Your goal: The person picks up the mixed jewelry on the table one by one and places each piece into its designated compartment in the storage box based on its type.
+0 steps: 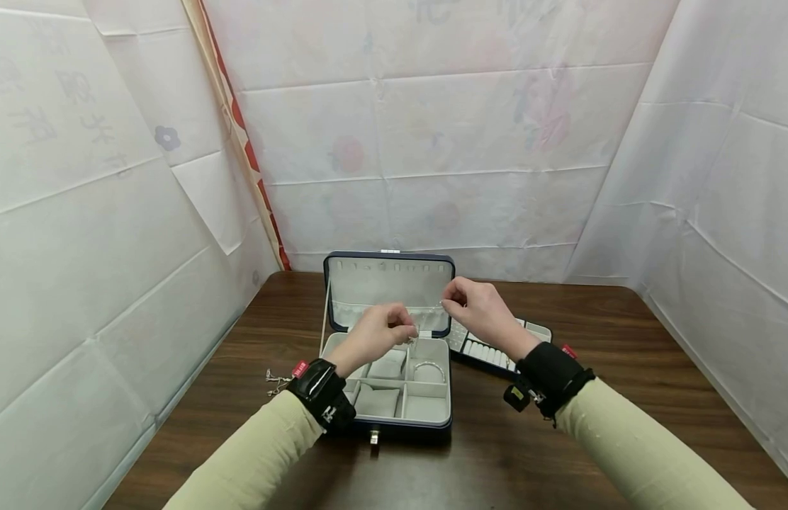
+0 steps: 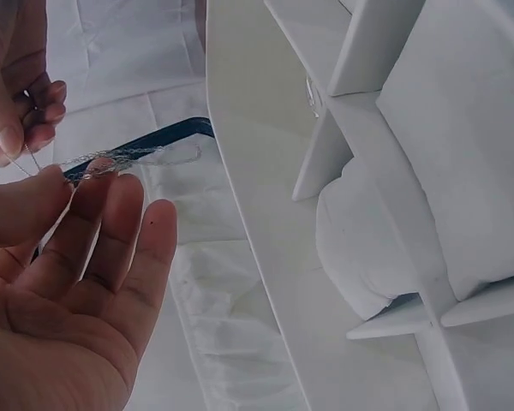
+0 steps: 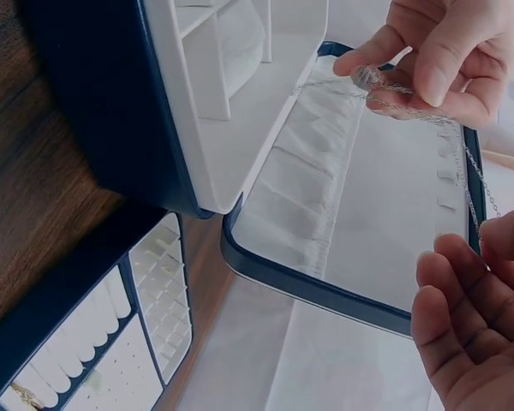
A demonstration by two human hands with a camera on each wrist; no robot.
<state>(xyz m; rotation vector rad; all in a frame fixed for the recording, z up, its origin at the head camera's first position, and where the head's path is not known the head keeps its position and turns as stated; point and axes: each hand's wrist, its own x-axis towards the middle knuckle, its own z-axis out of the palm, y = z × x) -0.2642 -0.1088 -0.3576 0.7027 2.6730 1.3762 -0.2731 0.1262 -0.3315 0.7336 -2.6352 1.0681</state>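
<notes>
A thin silver chain necklace (image 3: 473, 167) stretches between both hands, over the back of an open jewelry box (image 1: 426, 423). My left hand (image 1: 380, 329) pinches one part of it between thumb and fingers; a small round silver pendant (image 3: 367, 78) and loose strands lie at those fingers. Up and to the right, my right hand (image 1: 480, 308) pinches the other end, its remaining fingers curled in the right wrist view. Behind the hands the box's lid (image 1: 390, 280) stands raised, with a gathered pocket along its lower part. A silver bracelet (image 1: 430, 365) sits in a right-hand compartment.
Pale cushions (image 1: 378, 401) fill some of the box's compartments. To the right of the box lies a jewelry tray (image 1: 486, 352) with ring rolls, partly under my right arm. Silver jewelry (image 1: 277, 380) rests on the wooden table (image 1: 241, 425) at the left. White sheets surround the table.
</notes>
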